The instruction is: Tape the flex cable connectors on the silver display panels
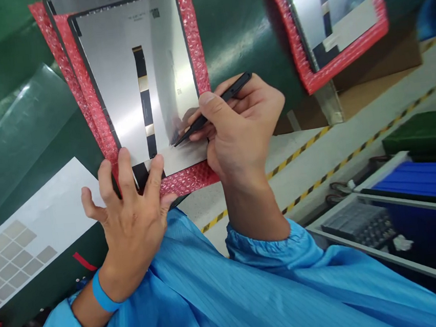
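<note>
A display panel lies with its silvery back up on red bubble wrap. A dark flex cable with gold-coloured bands runs along the middle of that back. My right hand grips slim black tweezers, their pointed tip close to the panel's lower part; whether it touches cannot be told. My left hand has its fingers spread, with fingertips resting at the panel's lower left edge near a black strip. Nothing shows in the left hand.
Another panel on red bubble wrap lies at the upper right. A white sheet with grey square stickers and a clear plastic sheet lie left on the green mat. Cardboard and a framed cart stand at right.
</note>
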`<state>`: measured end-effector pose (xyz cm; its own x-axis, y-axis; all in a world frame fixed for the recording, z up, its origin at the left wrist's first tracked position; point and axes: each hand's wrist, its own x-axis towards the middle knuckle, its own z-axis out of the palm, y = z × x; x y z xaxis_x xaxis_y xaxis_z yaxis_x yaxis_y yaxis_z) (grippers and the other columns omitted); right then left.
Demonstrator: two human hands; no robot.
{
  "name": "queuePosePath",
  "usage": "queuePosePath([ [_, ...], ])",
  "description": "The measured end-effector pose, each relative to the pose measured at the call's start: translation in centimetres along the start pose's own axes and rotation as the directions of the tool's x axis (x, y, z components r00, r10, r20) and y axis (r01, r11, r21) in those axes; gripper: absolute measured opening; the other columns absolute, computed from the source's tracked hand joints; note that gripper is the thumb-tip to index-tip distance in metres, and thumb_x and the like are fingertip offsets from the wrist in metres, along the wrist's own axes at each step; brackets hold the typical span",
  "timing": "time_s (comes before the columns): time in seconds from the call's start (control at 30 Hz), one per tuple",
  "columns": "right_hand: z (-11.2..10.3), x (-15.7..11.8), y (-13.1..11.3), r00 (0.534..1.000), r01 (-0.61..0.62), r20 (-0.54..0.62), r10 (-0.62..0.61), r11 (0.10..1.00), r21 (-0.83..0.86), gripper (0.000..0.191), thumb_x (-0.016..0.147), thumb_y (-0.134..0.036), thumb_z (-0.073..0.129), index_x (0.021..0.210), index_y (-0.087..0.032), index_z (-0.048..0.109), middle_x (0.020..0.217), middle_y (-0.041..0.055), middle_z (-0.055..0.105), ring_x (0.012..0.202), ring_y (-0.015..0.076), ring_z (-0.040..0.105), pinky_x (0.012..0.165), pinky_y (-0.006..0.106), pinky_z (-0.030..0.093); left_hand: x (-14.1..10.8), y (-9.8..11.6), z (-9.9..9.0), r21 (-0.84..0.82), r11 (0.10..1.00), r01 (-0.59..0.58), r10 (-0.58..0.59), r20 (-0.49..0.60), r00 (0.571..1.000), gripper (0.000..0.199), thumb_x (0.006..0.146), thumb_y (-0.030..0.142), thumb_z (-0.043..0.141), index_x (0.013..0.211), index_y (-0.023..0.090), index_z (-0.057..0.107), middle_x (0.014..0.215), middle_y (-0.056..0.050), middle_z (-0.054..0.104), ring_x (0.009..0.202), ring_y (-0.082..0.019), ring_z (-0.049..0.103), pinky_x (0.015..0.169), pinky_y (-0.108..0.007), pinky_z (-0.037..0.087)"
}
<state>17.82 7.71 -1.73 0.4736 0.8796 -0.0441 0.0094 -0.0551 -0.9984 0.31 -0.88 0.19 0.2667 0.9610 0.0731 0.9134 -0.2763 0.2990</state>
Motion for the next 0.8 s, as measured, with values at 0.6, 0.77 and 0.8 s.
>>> queuePosePath([
  [0.6,1.1,0.2,0.1,0.958,-0.268,-0.016,0.287,0.91,0.318,0.02,0.085,-0.008,0.079,0.074,-0.018,0.065,0.062,0.001,0.07,0.048,0.012,0.068,0.042,0.015,0.055,6.5,-1.4,-4.7,-0.504,0.622,0.599,-0.548,0.265,0.793,0.069,0.105,0.043,0.067,0.159,0.011,0.04,0.114,-0.013,0.08,0.11,-0.028,0.076,0.095,-0.035,0.054],
  [0.77,1.2,0.3,0.1,0.948,-0.293,-0.012,0.317,0.889,0.352,0.021,0.085,-0.005,0.076,0.073,-0.017,0.063,0.061,-0.0004,0.068,0.048,0.0123,0.068,0.043,0.015,0.056,6.4,-1.6,-4.3,-0.406,0.709,0.576,-0.538,0.215,0.815,0.033,0.103,0.031,0.07,0.128,0.014,0.058,0.133,-0.023,0.07,0.132,-0.036,0.066,0.106,-0.042,0.049],
  [0.8,1.2,0.4,0.1,0.946,-0.301,-0.004,0.323,0.884,0.357,0.021,0.084,-0.006,0.077,0.074,-0.017,0.063,0.061,-0.0001,0.068,0.048,0.0125,0.068,0.043,0.015,0.056,6.4,-1.6,-4.2,-0.392,0.725,0.567,-0.526,0.217,0.822,0.029,0.103,0.028,0.07,0.124,0.013,0.059,0.13,-0.024,0.07,0.131,-0.036,0.066,0.106,-0.043,0.049],
])
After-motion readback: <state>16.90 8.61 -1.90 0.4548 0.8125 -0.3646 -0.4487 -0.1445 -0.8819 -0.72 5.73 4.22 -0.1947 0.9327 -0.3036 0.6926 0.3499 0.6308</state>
